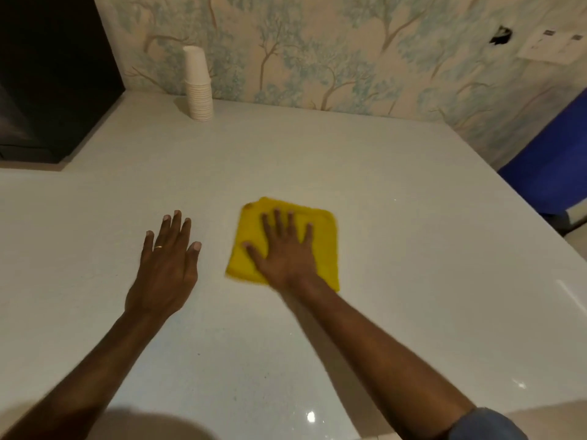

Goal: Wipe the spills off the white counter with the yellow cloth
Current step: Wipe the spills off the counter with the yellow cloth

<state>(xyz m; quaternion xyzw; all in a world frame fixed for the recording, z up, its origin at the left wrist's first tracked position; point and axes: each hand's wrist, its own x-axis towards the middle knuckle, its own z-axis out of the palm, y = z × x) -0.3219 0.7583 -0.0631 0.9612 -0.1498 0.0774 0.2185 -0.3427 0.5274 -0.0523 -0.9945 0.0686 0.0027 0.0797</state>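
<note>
Folded square yellow cloth [320,236] pressed flat under spread right hand [282,249]; spread left hand [166,265] laid on glossy white counter [413,217]

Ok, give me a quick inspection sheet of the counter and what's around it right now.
Surface: white counter, glossy, with light glare near the front edge; no obvious spill visible.
Job's things: yellow cloth, folded roughly square, flat on the counter, edges blurred.
Clutter: stack of white paper cups upside down at the back by the wall.
Grippers: right hand pressed flat on the cloth, fingers spread; left hand open, palm down over bare counter, a ring on one finger.
Cables: nothing seen.
Surroundings: tree-patterned wallpaper, dark appliance at left, switch plate on the wall, blue object at right.
</note>
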